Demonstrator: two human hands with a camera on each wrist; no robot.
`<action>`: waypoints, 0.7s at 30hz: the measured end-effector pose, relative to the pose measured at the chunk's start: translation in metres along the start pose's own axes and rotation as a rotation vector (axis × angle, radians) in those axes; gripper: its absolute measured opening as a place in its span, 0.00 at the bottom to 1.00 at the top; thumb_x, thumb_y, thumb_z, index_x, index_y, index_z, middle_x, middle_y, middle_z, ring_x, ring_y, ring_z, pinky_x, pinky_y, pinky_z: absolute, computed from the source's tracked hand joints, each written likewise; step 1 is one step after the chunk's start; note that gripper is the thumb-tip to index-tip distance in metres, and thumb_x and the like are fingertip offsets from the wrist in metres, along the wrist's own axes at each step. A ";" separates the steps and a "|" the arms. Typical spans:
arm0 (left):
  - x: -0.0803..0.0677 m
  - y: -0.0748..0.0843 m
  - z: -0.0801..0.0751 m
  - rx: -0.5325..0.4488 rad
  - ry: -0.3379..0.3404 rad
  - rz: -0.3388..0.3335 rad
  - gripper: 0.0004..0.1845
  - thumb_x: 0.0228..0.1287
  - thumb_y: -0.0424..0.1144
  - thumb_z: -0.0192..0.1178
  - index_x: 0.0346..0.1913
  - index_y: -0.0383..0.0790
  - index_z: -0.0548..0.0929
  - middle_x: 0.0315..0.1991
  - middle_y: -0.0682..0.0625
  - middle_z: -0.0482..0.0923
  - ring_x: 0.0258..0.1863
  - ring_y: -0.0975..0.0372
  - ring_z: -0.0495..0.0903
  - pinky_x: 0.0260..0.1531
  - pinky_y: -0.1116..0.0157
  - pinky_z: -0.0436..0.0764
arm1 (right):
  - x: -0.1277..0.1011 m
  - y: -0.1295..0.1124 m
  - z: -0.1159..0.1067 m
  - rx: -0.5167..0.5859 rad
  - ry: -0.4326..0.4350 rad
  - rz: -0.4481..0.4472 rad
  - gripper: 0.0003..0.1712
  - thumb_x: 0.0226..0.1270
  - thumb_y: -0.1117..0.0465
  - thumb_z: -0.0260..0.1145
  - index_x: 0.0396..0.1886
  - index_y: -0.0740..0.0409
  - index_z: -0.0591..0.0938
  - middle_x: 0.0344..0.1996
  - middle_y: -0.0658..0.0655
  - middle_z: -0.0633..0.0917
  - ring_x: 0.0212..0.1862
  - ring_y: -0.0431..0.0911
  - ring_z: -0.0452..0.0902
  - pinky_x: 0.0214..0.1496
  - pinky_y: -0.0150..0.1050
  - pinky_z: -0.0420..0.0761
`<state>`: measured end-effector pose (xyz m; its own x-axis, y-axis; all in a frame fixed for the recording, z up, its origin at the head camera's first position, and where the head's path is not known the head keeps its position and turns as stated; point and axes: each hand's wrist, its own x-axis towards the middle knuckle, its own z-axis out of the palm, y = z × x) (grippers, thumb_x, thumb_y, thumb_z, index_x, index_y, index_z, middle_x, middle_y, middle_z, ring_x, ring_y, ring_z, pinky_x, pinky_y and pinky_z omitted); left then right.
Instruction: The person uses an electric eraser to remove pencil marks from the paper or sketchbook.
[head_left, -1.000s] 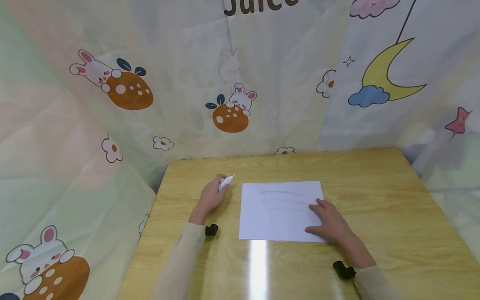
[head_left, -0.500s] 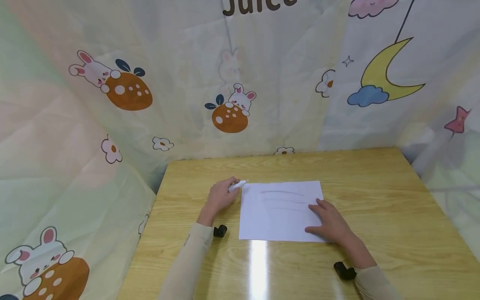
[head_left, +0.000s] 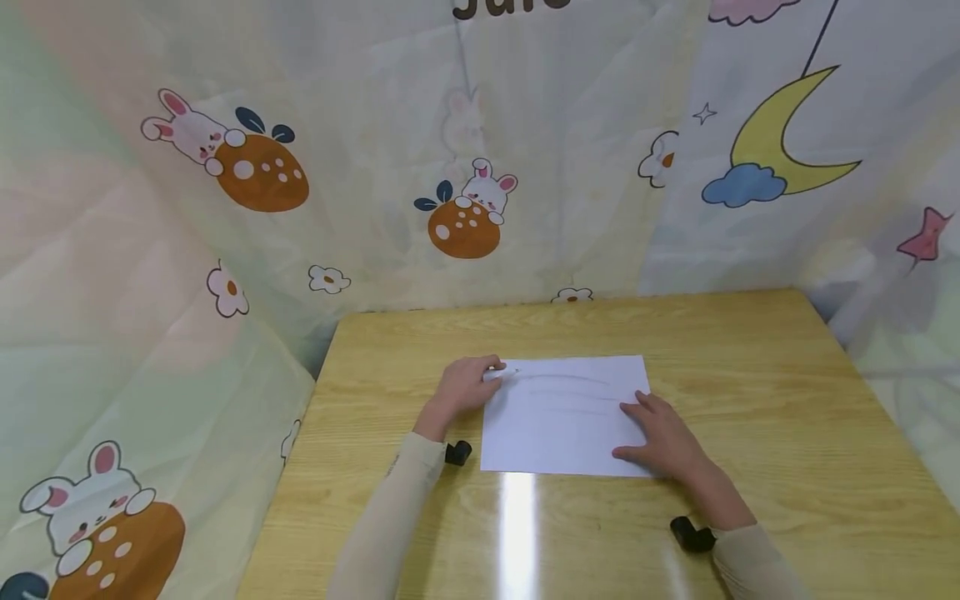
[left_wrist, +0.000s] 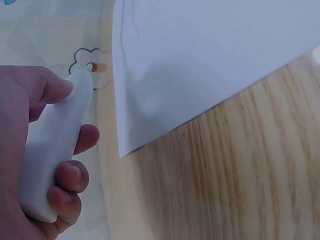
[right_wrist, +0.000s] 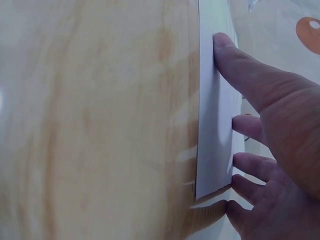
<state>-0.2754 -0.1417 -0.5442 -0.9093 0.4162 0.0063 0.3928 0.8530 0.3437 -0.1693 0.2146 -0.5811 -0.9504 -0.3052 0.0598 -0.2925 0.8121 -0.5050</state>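
My left hand (head_left: 463, 389) grips a white pointed tool (left_wrist: 55, 145) at the far left corner of the paper (head_left: 558, 437); my right hand (head_left: 666, 437), fingers spread, rests on its right edge, and the paper lies in from the middle of the table's (head_left: 750, 375) far edge

The head view looks forward and down from above, the tabletop (head_left: 750, 375) across the lower frame, the printed cloth (head_left: 585, 167) behind. Both wrist views are much closer and turned sideways: one has the left fingers (left_wrist: 72, 176) at lower left, cloth leftward; the other skims the tabletop, right fingers (right_wrist: 255, 167) and cloth rightward. All three share the paper (head_left: 562, 433).
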 end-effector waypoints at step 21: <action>0.010 -0.005 0.002 0.025 -0.090 0.007 0.15 0.65 0.49 0.61 0.53 0.56 0.86 0.51 0.56 0.82 0.36 0.63 0.77 0.36 0.63 0.74 | 0.004 0.002 -0.002 -0.020 -0.018 0.009 0.47 0.48 0.42 0.77 0.62 0.67 0.76 0.66 0.75 0.65 0.66 0.71 0.56 0.61 0.66 0.61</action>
<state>-0.2865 -0.1411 -0.5472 -0.8909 0.4478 -0.0762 0.4034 0.8571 0.3205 -0.1741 0.2157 -0.5801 -0.9510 -0.3066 0.0396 -0.2863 0.8247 -0.4878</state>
